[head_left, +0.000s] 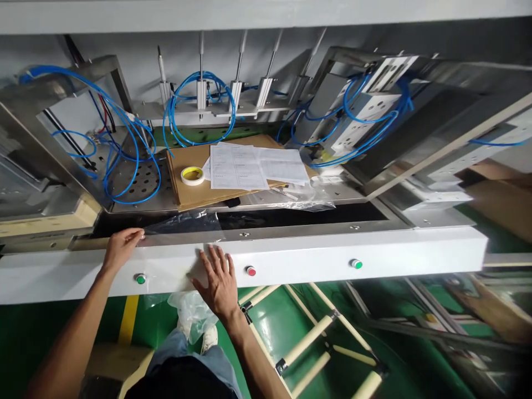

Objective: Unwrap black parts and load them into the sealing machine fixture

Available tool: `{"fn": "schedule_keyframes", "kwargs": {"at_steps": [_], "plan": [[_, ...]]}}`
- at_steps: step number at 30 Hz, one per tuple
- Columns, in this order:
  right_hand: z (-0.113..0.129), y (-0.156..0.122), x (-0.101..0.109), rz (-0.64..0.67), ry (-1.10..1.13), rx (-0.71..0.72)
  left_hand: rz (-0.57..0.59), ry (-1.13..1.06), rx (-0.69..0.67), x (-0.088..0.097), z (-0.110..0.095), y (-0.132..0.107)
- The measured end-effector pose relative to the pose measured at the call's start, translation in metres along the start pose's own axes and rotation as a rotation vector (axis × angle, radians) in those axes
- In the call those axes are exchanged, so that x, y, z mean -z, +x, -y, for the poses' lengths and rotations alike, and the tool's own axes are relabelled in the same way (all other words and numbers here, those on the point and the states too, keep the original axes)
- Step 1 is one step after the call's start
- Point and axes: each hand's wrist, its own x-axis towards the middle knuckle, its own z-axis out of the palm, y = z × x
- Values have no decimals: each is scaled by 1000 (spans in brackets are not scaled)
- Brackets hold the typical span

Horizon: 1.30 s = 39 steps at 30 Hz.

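My left hand [121, 249] pinches a corner of a clear plastic sheet [189, 224] at the inner edge of the machine's white front panel [299, 257]. The sheet spreads to the right over the dark slot behind that edge. My right hand [219, 280] lies open, palm down with fingers apart, on the panel near the sheet's right end. Whether film lies under this palm I cannot tell. A green button [140, 279] sits below my left hand; a red button [250, 271] is right of my right hand. Crumpled clear plastic [193, 313] hangs below the panel.
Behind the slot, brown cardboard [189, 191] carries printed papers [239, 166] and a tape roll [192, 176]. Blue air hoses [203, 141] loop around metal fixtures. Another green button [356, 264] is at right. A pipe frame [307, 338] stands on the green floor.
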Motion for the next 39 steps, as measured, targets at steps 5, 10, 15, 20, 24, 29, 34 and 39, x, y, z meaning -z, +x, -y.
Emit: {"fn": "schedule_keyframes", "kwargs": {"at_steps": [5, 10, 15, 20, 24, 29, 34, 39], "plan": [[1, -2, -3, 35, -53, -41, 253, -159, 150, 23, -3, 39], [3, -2, -5, 44, -92, -29, 473, -241, 204, 33, -6, 82], [8, -2, -3, 56, -103, -45, 502, -292, 202, 24, -6, 106], [11, -7, 2, 48, -98, -130, 512, -352, 152, 35, -4, 94], [15, -6, 3, 20, -85, -193, 56, -175, -176, 32, -7, 54], [19, 7, -1, -68, -82, -285, 212, 315, -864, -10, 1, -5], [13, 8, -2, -87, -55, -307, 290, 579, -987, -25, 39, -4], [5, 2, -3, -62, -77, -381, 255, 626, -1027, -15, 55, 17]]}}
